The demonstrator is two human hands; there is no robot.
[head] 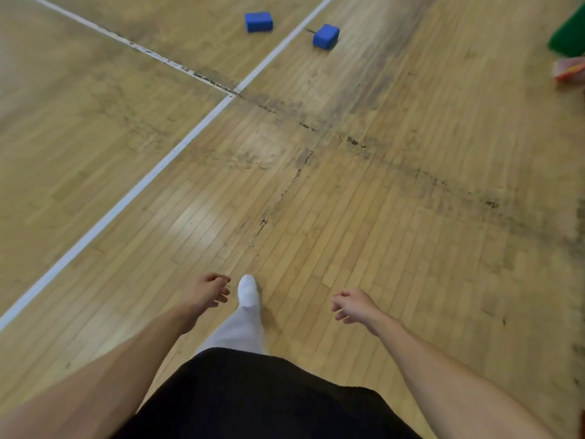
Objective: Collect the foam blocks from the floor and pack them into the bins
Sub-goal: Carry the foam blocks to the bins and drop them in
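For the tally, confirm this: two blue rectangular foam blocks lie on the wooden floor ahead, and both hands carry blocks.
Wrong on the hands: the head view shows the left hand and right hand empty. The two blue rectangular foam blocks do lie on the wooden floor ahead.

- Floor (348, 201): narrow wooden strips, varnished with a soft sheen, scuffed dark in streaks.
- Two blue blocks (258, 21) (326, 36): matt foam.
- Sock (248, 291): white cloth.
- Shorts (269, 400): black matt cloth.
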